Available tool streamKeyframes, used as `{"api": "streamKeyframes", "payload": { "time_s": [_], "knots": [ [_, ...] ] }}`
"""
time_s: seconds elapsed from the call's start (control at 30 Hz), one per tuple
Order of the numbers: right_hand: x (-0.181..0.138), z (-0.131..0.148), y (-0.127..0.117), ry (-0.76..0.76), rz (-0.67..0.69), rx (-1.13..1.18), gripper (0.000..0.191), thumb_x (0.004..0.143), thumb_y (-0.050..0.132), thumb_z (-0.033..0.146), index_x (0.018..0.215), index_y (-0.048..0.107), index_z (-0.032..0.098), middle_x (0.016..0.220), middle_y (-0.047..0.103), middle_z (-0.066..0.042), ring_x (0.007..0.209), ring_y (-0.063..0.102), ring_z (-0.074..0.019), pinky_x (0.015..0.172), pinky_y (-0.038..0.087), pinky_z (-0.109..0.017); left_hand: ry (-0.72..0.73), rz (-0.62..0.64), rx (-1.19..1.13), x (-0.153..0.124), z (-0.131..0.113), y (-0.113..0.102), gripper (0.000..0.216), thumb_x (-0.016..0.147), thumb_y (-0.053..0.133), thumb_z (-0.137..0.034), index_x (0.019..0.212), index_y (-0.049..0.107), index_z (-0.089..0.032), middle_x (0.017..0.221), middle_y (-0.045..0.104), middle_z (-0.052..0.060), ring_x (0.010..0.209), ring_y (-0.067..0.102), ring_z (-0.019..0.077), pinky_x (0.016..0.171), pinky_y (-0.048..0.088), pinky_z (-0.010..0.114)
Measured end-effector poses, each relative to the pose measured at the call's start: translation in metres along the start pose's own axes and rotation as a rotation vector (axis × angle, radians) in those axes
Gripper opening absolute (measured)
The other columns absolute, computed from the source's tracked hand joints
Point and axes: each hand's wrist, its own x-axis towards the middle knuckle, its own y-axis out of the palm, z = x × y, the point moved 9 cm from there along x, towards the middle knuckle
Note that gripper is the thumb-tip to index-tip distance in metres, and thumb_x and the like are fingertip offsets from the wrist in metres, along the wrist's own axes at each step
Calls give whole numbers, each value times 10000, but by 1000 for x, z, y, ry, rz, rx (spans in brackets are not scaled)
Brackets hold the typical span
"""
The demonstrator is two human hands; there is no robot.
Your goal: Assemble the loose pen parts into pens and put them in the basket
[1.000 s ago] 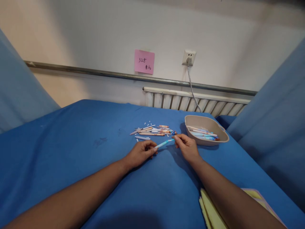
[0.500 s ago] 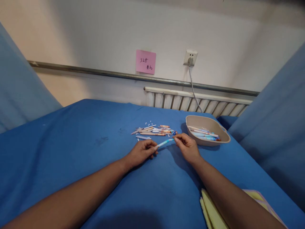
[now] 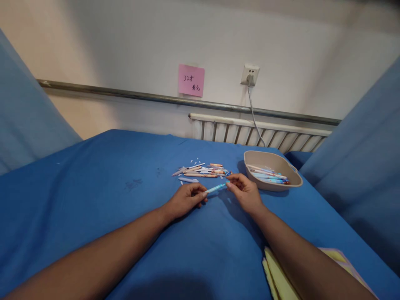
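My left hand [image 3: 186,201] is closed around one end of a light blue pen [image 3: 215,188], which slants up to the right over the blue cloth [image 3: 150,233]. At the pen's other end my right hand [image 3: 246,192] has its thumb and forefinger pinched together on the tip. Just beyond the hands lies a loose heap of pen parts [image 3: 200,175], with beige and orange barrels, thin white sticks and small white bits. A pale lilac pen barrel [image 3: 188,180] rests in front of that heap.
Right of my right hand stands a beige plastic basin [image 3: 296,180] with several pens [image 3: 268,178] in it. A folded yellow cloth [image 3: 276,275] lies under my right forearm. Behind are a radiator [image 3: 231,129], a metal rail [image 3: 140,95] and a plugged-in cord [image 3: 253,114]; curtains hang either side.
My right fingertips have shifted slightly left along the pen, and the gap between them and the pen's body looks shorter. My left hand stays in place.
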Motion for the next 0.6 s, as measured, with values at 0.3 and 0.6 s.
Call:
{"api": "streamKeyframes", "payload": {
  "time_s": [0.3,0.6],
  "knots": [
    [0,-11,7,178,-27,217,276,627,736,411,731,600,194,577,631,18,538,605,-141,548,489,-270,6,39,0,-1,0,3,280,772,586,-410,831,601,-137,717,645,22,539,530,91,535,447,219],
    [-2,-13,9,242,-49,313,324,621,740,440,738,568,192,568,646,17,527,616,-142,541,498,-269,26,108,105,-7,-5,13,280,828,526,-410,896,598,-147,737,640,20,570,533,93,552,443,212]
  ]
}}
